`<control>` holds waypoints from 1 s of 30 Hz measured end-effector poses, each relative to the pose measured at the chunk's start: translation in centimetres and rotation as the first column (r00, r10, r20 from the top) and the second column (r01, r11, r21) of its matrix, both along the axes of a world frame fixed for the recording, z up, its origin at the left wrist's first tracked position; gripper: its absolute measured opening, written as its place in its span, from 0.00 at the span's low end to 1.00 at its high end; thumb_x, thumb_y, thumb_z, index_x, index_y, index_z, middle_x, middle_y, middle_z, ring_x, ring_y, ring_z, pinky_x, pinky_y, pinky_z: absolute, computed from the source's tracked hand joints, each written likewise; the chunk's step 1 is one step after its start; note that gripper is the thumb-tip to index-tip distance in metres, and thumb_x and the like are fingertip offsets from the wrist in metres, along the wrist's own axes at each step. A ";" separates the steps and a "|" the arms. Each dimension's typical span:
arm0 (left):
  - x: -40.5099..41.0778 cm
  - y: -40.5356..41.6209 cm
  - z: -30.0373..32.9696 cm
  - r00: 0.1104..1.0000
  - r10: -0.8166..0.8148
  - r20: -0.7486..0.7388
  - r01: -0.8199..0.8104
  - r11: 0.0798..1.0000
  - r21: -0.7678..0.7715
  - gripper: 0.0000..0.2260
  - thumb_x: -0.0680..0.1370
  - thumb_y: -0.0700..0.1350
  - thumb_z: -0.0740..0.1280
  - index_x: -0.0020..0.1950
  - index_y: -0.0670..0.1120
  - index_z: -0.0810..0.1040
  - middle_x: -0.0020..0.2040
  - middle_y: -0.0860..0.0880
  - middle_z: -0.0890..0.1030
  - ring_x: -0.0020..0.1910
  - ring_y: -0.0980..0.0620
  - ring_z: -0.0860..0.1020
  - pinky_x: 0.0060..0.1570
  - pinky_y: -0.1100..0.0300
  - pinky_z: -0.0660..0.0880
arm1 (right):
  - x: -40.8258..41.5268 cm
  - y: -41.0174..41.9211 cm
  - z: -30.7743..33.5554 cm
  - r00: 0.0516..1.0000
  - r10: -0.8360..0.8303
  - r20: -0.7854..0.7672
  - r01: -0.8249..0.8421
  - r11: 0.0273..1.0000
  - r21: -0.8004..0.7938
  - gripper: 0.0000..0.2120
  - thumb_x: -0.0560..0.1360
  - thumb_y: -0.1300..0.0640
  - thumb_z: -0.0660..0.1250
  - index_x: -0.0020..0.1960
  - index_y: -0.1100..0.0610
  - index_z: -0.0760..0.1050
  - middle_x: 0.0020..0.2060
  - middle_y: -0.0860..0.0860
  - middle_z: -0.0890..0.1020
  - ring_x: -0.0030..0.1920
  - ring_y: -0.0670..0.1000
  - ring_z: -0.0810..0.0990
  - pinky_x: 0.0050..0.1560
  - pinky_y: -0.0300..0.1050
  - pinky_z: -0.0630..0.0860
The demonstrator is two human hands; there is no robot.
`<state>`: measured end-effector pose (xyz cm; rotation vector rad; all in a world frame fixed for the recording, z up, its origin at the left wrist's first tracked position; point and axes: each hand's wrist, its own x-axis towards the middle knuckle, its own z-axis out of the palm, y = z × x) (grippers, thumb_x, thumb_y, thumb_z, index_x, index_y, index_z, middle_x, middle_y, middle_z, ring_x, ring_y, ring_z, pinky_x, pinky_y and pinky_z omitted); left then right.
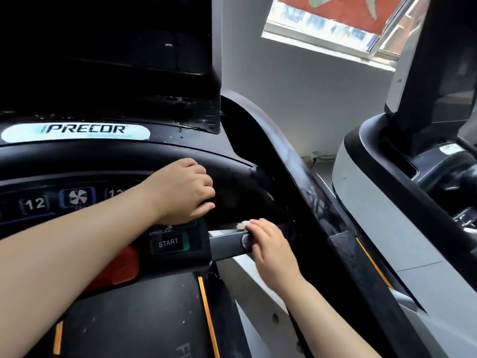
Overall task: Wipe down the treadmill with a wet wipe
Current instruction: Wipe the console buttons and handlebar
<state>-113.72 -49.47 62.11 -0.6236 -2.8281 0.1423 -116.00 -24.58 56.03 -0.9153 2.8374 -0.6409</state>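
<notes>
A black Precor treadmill console (pixel 77 156) fills the left of the view, with number buttons, a fan button and a START button (pixel 168 243). My left hand (pixel 184 189) curls over the console's front bar above the START button. My right hand (pixel 268 244) grips the short grey handlebar (pixel 227 244) to the right of the console. A small white wet wipe (pixel 245 224) shows bunched under its fingertips against the bar's top edge. Most of the wipe is hidden by the fingers.
The dark running belt (pixel 134 319) with orange edge stripes lies below the console, beside a red stop pad (pixel 124 267). A black side arm (pixel 309 192) slopes down to the right. A second grey-and-black machine (pixel 387 197) stands at right, under a window (pixel 335 19).
</notes>
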 end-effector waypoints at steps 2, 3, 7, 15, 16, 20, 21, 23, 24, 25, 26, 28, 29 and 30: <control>-0.1 0.0 -0.3 1.000 -0.004 -0.018 0.004 1.000 -0.001 0.22 0.75 0.56 0.50 0.37 0.50 0.81 0.36 0.54 0.80 0.41 0.49 0.78 0.49 0.52 0.74 | -0.8 1.2 -0.8 0.998 -0.069 0.012 0.069 0.998 0.001 0.34 0.67 0.52 0.42 0.68 0.52 0.71 0.68 0.46 0.70 0.72 0.52 0.63 0.75 0.44 0.51; -0.2 0.0 -0.4 0.999 -0.010 -0.030 0.010 1.000 -0.001 0.22 0.75 0.56 0.50 0.36 0.50 0.81 0.35 0.54 0.80 0.40 0.49 0.78 0.48 0.53 0.74 | -0.9 1.2 -1.0 0.995 -0.094 0.029 0.095 0.995 -0.017 0.34 0.67 0.52 0.41 0.69 0.51 0.69 0.69 0.45 0.69 0.73 0.51 0.61 0.75 0.45 0.49; -0.4 0.0 -0.5 0.999 -0.021 -0.047 0.021 1.000 0.004 0.21 0.74 0.54 0.51 0.33 0.49 0.80 0.33 0.53 0.79 0.37 0.48 0.77 0.44 0.53 0.75 | 1.4 -1.0 -1.1 0.995 -0.094 0.038 0.098 0.988 -0.122 0.31 0.69 0.61 0.46 0.70 0.50 0.67 0.68 0.36 0.65 0.72 0.41 0.55 0.68 0.29 0.37; -0.5 0.2 -0.4 0.997 -0.038 -0.070 0.038 0.999 -0.008 0.19 0.73 0.53 0.52 0.29 0.49 0.77 0.29 0.51 0.77 0.33 0.47 0.76 0.40 0.52 0.75 | 5.5 -3.4 -1.7 0.983 0.166 -0.075 -0.175 0.974 -0.140 0.28 0.73 0.60 0.55 0.73 0.50 0.61 0.71 0.43 0.68 0.73 0.43 0.60 0.73 0.40 0.47; -0.5 0.2 -0.5 0.996 -0.042 -0.074 0.041 0.999 -0.011 0.20 0.73 0.53 0.52 0.29 0.49 0.77 0.29 0.51 0.77 0.33 0.47 0.76 0.40 0.52 0.75 | 5.0 -3.0 -1.9 0.971 0.170 -0.169 -0.187 0.978 -0.090 0.28 0.72 0.61 0.61 0.72 0.51 0.63 0.69 0.44 0.71 0.71 0.47 0.65 0.73 0.44 0.53; -0.6 0.1 -0.7 0.995 -0.045 -0.085 0.044 0.999 -0.015 0.20 0.74 0.52 0.51 0.29 0.49 0.77 0.29 0.51 0.77 0.32 0.46 0.75 0.40 0.53 0.74 | 2.7 -2.6 -1.9 0.960 -0.062 -0.271 0.052 0.998 -0.045 0.19 0.70 0.64 0.58 0.58 0.55 0.75 0.57 0.48 0.81 0.65 0.58 0.74 0.64 0.63 0.68; -0.6 0.2 -0.7 0.995 -0.046 -0.088 0.045 0.999 -0.015 0.20 0.73 0.52 0.51 0.29 0.49 0.77 0.29 0.51 0.76 0.32 0.46 0.75 0.40 0.53 0.74 | 3.0 -3.2 -1.5 0.975 -0.127 -0.182 0.114 0.990 -0.080 0.21 0.69 0.64 0.52 0.56 0.57 0.77 0.56 0.49 0.81 0.66 0.58 0.73 0.67 0.62 0.65; -0.6 0.2 -0.7 0.994 -0.052 -0.099 0.051 0.999 -0.014 0.20 0.73 0.52 0.51 0.28 0.49 0.77 0.28 0.51 0.76 0.31 0.46 0.75 0.39 0.53 0.73 | 3.7 -4.4 -0.9 0.994 -0.105 0.013 0.106 0.983 -0.152 0.26 0.68 0.62 0.47 0.57 0.59 0.77 0.56 0.50 0.81 0.69 0.51 0.68 0.74 0.52 0.53; -0.6 0.2 -0.7 0.993 -0.059 -0.106 0.058 0.998 -0.011 0.20 0.73 0.52 0.51 0.28 0.49 0.77 0.28 0.51 0.76 0.31 0.46 0.75 0.38 0.54 0.73 | 4.1 -4.9 -0.5 0.995 -0.060 0.079 0.072 0.985 -0.159 0.27 0.68 0.62 0.46 0.58 0.59 0.77 0.56 0.50 0.80 0.69 0.48 0.67 0.73 0.47 0.49; -0.7 0.2 -0.7 0.992 -0.064 -0.112 0.063 0.998 -0.009 0.20 0.73 0.52 0.51 0.28 0.49 0.77 0.28 0.51 0.76 0.31 0.46 0.75 0.38 0.54 0.73 | 4.4 -5.1 -0.2 0.995 -0.014 0.095 0.029 0.987 -0.158 0.26 0.68 0.63 0.47 0.59 0.58 0.77 0.56 0.50 0.81 0.68 0.48 0.68 0.72 0.45 0.47; -0.6 0.2 -0.7 0.990 -0.068 -0.121 0.067 0.998 -0.009 0.20 0.73 0.52 0.51 0.28 0.49 0.77 0.28 0.51 0.76 0.30 0.46 0.74 0.38 0.54 0.73 | 4.4 -5.2 0.0 0.998 0.039 0.040 -0.033 0.990 -0.137 0.25 0.69 0.65 0.50 0.61 0.56 0.76 0.55 0.49 0.81 0.67 0.49 0.71 0.72 0.47 0.49; -0.6 0.1 -0.7 0.987 -0.078 -0.138 0.078 0.997 -0.008 0.20 0.72 0.52 0.52 0.27 0.48 0.76 0.27 0.51 0.75 0.30 0.46 0.74 0.37 0.55 0.72 | 3.4 -4.6 -0.6 0.973 0.149 -0.179 -0.155 0.988 -0.019 0.29 0.69 0.66 0.65 0.68 0.51 0.68 0.52 0.46 0.82 0.61 0.51 0.77 0.70 0.55 0.59; -0.6 0.1 -0.7 0.986 -0.082 -0.145 0.082 0.997 -0.007 0.20 0.72 0.52 0.52 0.27 0.48 0.76 0.27 0.51 0.75 0.29 0.46 0.74 0.37 0.55 0.72 | 2.8 -4.4 -1.0 0.959 0.162 -0.231 -0.159 0.987 0.034 0.36 0.66 0.64 0.72 0.70 0.49 0.64 0.50 0.45 0.83 0.59 0.50 0.79 0.69 0.57 0.62; -0.7 0.2 -0.7 0.985 -0.086 -0.152 0.087 0.996 -0.005 0.20 0.72 0.52 0.52 0.27 0.48 0.76 0.26 0.51 0.75 0.29 0.46 0.73 0.36 0.55 0.72 | 2.5 -4.3 -1.2 0.961 0.136 -0.241 -0.133 0.991 0.032 0.39 0.66 0.63 0.74 0.71 0.47 0.61 0.49 0.45 0.83 0.57 0.49 0.79 0.68 0.57 0.63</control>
